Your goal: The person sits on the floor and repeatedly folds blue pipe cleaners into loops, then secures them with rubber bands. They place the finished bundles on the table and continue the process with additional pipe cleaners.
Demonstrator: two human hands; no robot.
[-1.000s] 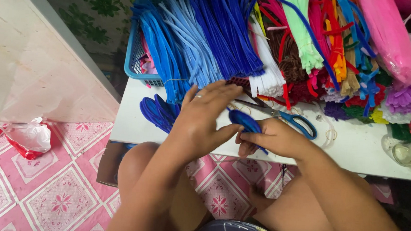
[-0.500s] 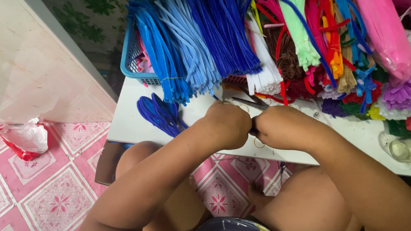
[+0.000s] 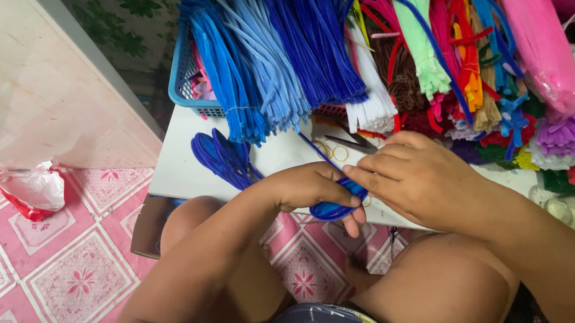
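Stem (image 3: 330,210), dark blue and fuzzy, sits bent into a loop in the left hand (image 3: 312,188), which is clenched around it just over the near edge of the white table (image 3: 173,174); the loop bulges out below the knuckles toward the person's knee, and a straight tail (image 3: 315,150) runs up and away to the left from the fist, so the long axis slants from near-right to far-left; the right hand (image 3: 413,179) lies just right of the left, its fingertips (image 3: 359,179) pinching the stem where loop and tail meet. Left of the left hand, flat on the table, lie finished blue loops (image 3: 224,158) fanned together; beyond them a blue basket (image 3: 183,75) holds bundles of blue stems (image 3: 273,67), light and dark, their ends hanging out toward the hands; beyond the right hand scissors (image 3: 352,142) lie beside rubber bands (image 3: 331,151); farther back piles of white, green, red, pink and purple stems (image 3: 466,66) crowd the table. Down left on the pink tiled floor (image 3: 61,267) lies a crumpled bag (image 3: 26,189).
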